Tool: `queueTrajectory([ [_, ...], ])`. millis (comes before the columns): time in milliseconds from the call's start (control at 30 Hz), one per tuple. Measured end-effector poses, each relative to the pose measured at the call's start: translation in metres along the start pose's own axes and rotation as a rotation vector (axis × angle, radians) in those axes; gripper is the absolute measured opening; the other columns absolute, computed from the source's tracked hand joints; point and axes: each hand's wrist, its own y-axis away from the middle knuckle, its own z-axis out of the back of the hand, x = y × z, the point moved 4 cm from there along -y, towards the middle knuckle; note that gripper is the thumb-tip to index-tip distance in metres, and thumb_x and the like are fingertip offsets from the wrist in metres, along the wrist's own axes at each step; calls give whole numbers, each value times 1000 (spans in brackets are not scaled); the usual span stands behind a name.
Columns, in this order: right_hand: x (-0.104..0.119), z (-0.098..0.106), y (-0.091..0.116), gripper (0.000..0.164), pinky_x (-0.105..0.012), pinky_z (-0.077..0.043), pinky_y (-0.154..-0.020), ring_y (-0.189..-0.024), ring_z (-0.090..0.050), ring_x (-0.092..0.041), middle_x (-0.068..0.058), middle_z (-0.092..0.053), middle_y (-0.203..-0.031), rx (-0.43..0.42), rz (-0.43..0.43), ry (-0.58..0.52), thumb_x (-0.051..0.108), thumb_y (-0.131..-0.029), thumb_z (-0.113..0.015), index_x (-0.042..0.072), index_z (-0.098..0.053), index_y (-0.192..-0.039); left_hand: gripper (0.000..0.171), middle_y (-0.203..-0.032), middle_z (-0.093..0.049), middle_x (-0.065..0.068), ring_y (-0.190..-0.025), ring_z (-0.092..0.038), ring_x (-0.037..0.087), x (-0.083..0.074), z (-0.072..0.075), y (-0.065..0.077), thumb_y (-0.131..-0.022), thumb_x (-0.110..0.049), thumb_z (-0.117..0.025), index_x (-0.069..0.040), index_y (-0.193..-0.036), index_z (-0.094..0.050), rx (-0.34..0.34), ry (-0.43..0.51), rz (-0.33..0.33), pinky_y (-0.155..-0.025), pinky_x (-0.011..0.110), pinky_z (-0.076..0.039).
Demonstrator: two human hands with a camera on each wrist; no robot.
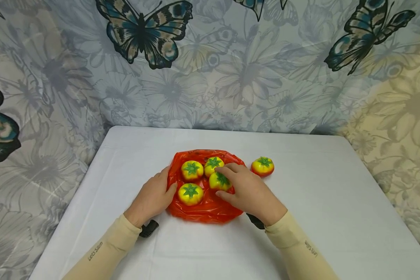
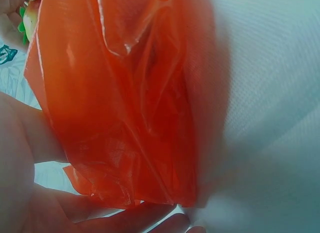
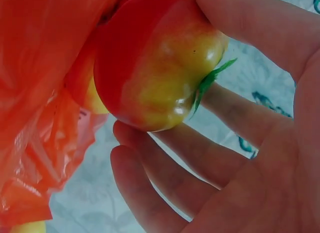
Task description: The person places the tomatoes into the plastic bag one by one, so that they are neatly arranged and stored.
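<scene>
A red plastic bag (image 1: pixel 210 214) lies with its mouth spread open and several red-and-yellow tomatoes with green star-shaped tops inside. My left hand (image 1: pixel 155 196) grips the bag's left side, thumb over the rim and fingers along the outside. In the left wrist view the crinkled bag wall (image 2: pixel 115 93) fills the middle. My right hand (image 1: pixel 250 192) holds one tomato (image 1: pixel 219 182) between thumb and fingers over the right part of the bag. That tomato (image 3: pixel 155 68) shows close up in the right wrist view, beside the bag's wall. Its lower part is hidden in the head view.
One more tomato (image 1: pixel 262 167) sits on the white-covered table (image 1: pixel 318 217), just right of the bag and beyond my right hand. Behind the table hangs a cloth (image 1: pixel 210 85) with butterflies and flowers. Black straps show under both wrists.
</scene>
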Motion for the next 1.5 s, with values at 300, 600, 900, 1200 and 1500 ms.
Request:
queueTrajectory([
  [300, 10, -8, 2, 64, -47, -63, -102, -127, -67, -26, -8, -66, -143, 38, 37, 28, 39, -92, -87, 19, -65, -148, 66, -146, -65, 24, -125, -68, 37, -1, 2, 1, -109, -21, -58, 5, -164, -35, -4, 1, -8, -110, 57, -57],
  [600, 12, -18, 3, 59, -43, -62, -101, -121, -67, -21, -4, -68, -137, 128, 8, 1, 40, -91, -88, 21, -68, -143, 66, -147, -64, 25, -126, -68, 39, -2, 3, 1, -109, -21, -58, 7, -164, -34, -4, -4, -19, -110, 59, -56],
  [900, 13, -24, 4, 54, -40, -62, -101, -114, -66, -15, 0, -70, -129, 180, 11, -38, 36, -89, -90, 21, -70, -137, 66, -145, -65, 25, -125, -68, 39, -1, 2, 1, -109, -22, -58, 7, -164, -35, 2, -9, -12, -111, 59, -56],
  [1200, 12, -24, 4, 54, -40, -62, -102, -116, -66, -16, 1, -70, -130, 193, 16, -46, 35, -89, -90, 21, -70, -137, 66, -145, -65, 25, -122, -69, 39, -1, 1, 1, -108, -22, -58, 6, -163, -35, 0, -25, -12, -110, 59, -56],
  [1500, 14, -25, 5, 54, -38, -62, -100, -114, -66, -15, 0, -71, -129, 206, 29, -42, 33, -88, -91, 19, -71, -136, 65, -145, -66, 24, -121, -69, 39, -1, 0, 0, -108, -22, -58, 5, -163, -36, -2, -28, -15, -109, 59, -57],
])
